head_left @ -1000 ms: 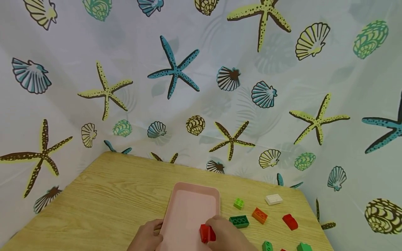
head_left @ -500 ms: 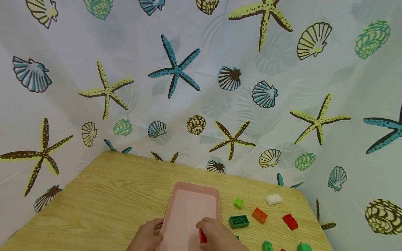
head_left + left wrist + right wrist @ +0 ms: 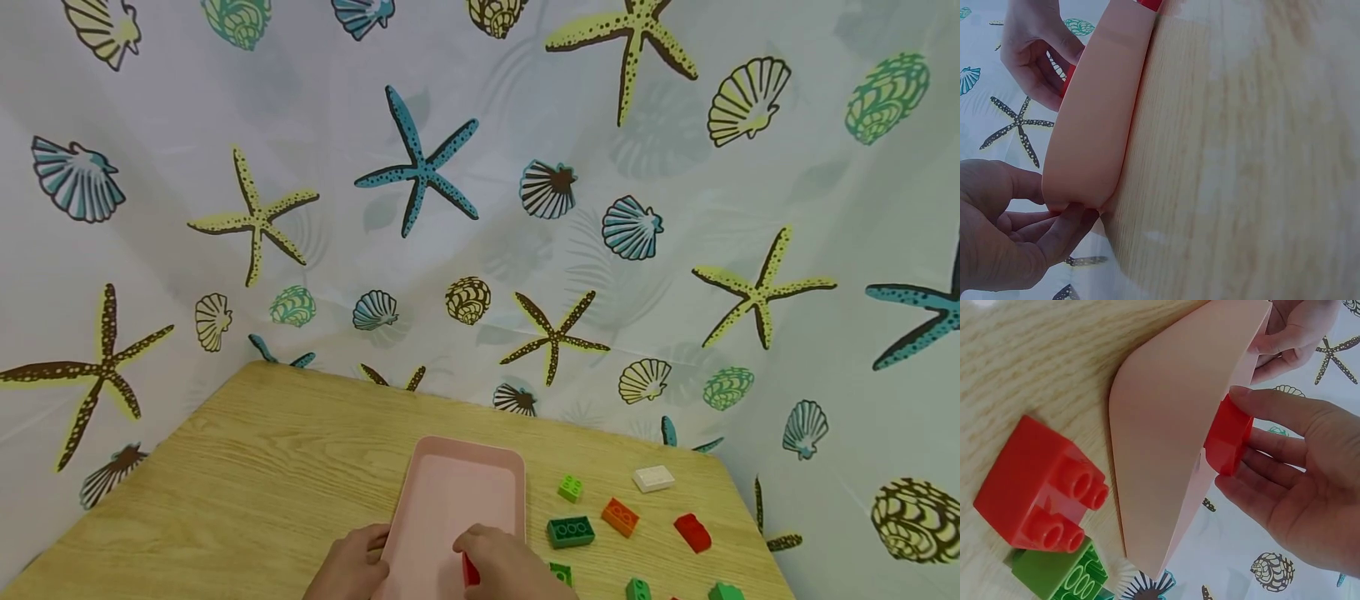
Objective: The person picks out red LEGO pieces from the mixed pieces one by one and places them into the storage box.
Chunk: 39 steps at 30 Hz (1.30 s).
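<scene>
A pink tray (image 3: 468, 444) lies on the wooden table. My left hand (image 3: 349, 563) grips its left edge; in the left wrist view the fingers (image 3: 1063, 234) curl under the tray's corner and the thumb is at the rim. Over the tray's near right part, my right hand (image 3: 507, 568) holds a red toy brick (image 3: 471, 570), mostly hidden by the hand in the head view. The right wrist view shows that red brick (image 3: 1229, 434) pinched between thumb and fingers, at the tray's rim and partly behind its wall.
Right of the tray lie a lime brick (image 3: 570, 487), a dark green brick (image 3: 571, 531), an orange brick (image 3: 620, 517), a white brick (image 3: 654, 478), a red piece (image 3: 693, 532) and several green bricks near the front. A shell-patterned curtain (image 3: 480, 250) hangs behind the table.
My right hand has moved left over the tray with the red brick, uncovering a green brick beside the tray. The left hand has stayed on the tray's edge.
</scene>
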{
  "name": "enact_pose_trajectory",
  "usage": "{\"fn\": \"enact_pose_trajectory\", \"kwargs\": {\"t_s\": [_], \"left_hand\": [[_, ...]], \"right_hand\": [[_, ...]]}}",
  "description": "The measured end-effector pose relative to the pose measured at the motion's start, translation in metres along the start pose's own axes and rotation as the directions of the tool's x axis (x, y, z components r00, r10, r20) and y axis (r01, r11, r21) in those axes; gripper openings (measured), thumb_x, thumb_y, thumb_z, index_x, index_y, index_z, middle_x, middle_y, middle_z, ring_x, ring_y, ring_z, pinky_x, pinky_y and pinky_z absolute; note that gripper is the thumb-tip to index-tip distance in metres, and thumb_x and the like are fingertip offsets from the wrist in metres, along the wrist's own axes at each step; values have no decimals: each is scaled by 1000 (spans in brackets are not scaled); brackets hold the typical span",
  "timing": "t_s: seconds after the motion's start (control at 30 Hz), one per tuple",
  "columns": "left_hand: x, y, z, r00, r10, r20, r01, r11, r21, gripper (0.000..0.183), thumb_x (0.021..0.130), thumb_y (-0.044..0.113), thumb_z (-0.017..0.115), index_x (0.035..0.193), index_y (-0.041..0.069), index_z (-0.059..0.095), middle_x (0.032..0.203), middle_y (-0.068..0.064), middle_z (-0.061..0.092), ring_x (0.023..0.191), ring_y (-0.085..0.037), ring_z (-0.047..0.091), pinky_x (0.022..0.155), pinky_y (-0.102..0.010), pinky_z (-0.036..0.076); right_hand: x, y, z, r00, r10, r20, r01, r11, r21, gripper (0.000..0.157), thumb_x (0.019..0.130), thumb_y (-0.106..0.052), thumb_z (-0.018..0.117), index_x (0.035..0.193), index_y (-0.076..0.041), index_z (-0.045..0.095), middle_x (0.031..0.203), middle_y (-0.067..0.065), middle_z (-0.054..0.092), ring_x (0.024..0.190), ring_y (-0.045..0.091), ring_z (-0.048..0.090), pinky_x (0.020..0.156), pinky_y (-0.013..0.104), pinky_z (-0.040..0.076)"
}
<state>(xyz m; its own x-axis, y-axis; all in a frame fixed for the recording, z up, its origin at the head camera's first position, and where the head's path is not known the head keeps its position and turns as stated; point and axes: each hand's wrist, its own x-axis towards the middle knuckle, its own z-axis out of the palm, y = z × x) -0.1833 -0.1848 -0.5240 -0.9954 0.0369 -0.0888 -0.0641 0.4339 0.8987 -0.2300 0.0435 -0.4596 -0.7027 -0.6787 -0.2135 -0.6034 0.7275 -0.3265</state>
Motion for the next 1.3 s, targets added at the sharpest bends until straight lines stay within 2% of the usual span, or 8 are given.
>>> {"fn": "enact_pose_trajectory", "kwargs": {"t_s": [0.23, 0.33, 0.57, 0.73, 0.87, 1.07, 1.3], "left_hand": [[-1, 0, -1, 1000, 9, 3, -9, 1000, -10, 48, 81, -8, 59, 127, -19, 54, 116, -32, 64, 108, -48, 61, 85, -52, 55], [-2, 1, -1, 1000, 6, 4, -6, 1000, -7, 48, 81, -8, 59, 127, -19, 54, 116, -31, 64, 109, -48, 61, 85, -52, 55], [-2, 0, -1, 1000, -4, 13, 4, 1000, 0, 47, 81, -8, 59, 126, -19, 55, 116, -31, 64, 106, -48, 63, 85, -53, 55], [-1, 0, -1, 1000, 0, 5, 0, 1000, -4, 47, 81, -8, 59, 127, -18, 56, 116, -30, 65, 108, -47, 61, 85, -53, 55], [-1, 1, -1, 1000, -7, 0, 7, 1000, -9, 47, 81, -8, 60, 127, -18, 56, 116, -29, 65, 109, -47, 61, 84, -51, 55], [-3, 2, -1, 1000, 8, -6, -8, 1000, -13, 47, 81, -7, 59, 127, -18, 55, 115, -29, 65, 110, -46, 61, 84, -50, 56], [-3, 4, -1, 1000, -4, -9, 4, 1000, -3, 46, 82, -7, 60, 127, -16, 57, 115, -28, 66, 109, -45, 62, 84, -51, 56]], "right_hand": [[3, -2, 4, 1000, 14, 17, -15, 1000, 17, 35, 81, -18, 84, 113, -10, 72, 105, -5, 66, 87, 5, 57, 79, 24, 55], [4, -3, 6, 1000, -4, 17, 3, 1000, 17, 33, 82, -19, 83, 112, -10, 72, 103, -5, 66, 86, 4, 58, 77, 23, 54], [7, 0, 11, 1000, -13, 21, 12, 999, 46, 36, 83, -29, 83, 110, -9, 72, 99, -7, 66, 83, 2, 56, 76, 23, 53], [8, 0, 13, 1000, 11, 14, -12, 999, 42, 31, 83, -22, 83, 109, -10, 73, 99, -8, 66, 83, 2, 56, 76, 23, 54], [10, -1, 14, 1000, 23, 11, -23, 999, 24, 31, 82, -23, 84, 110, -13, 73, 101, -9, 66, 86, 3, 58, 78, 24, 54], [13, -1, 17, 1000, -9, -7, 9, 1000, -11, 33, 81, -25, 85, 110, -15, 72, 103, -10, 65, 89, 3, 59, 81, 25, 54], [11, -4, 16, 999, -53, -8, 53, 998, 34, 34, 84, -28, 82, 112, -12, 72, 105, -10, 65, 91, 2, 58, 81, 22, 54]]}}
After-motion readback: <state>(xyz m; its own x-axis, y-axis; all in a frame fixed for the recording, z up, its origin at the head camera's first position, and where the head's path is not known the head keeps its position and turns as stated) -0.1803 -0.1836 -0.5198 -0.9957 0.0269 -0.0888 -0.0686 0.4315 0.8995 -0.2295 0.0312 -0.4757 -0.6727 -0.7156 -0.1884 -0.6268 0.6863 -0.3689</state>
